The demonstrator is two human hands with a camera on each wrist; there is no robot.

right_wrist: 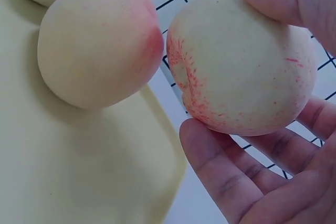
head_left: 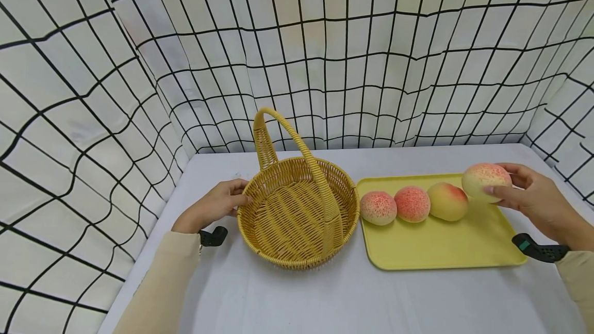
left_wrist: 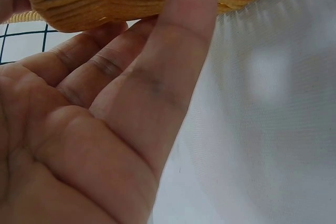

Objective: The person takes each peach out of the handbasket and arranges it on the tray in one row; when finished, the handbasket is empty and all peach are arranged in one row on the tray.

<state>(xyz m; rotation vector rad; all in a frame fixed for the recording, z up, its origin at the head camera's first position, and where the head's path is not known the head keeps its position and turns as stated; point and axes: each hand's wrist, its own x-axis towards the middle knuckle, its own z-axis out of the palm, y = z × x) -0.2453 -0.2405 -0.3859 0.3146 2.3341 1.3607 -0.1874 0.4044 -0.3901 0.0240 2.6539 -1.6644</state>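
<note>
My right hand (head_left: 540, 200) holds a pale peach (head_left: 484, 182) with red speckles between thumb and fingers, above the right end of the yellow tray (head_left: 445, 246). In the right wrist view, the thumb lies on top of the held peach (right_wrist: 236, 72) and the fingers are beneath it. Two speckled pink peaches (head_left: 412, 204) and a yellow fruit with a red blush (head_left: 447, 201) sit in a row along the tray. At the left, my left hand (head_left: 218, 202) grips the side of a wicker basket (head_left: 287, 220); its fingers touch the woven wall (left_wrist: 121, 1).
The basket's tall arched handle (head_left: 301, 143) rises over it, and its right rim stands close against the tray's left edge. A white cloth covers the table (head_left: 301, 303). Grid-patterned white fabric (head_left: 325, 66) encloses the back and sides.
</note>
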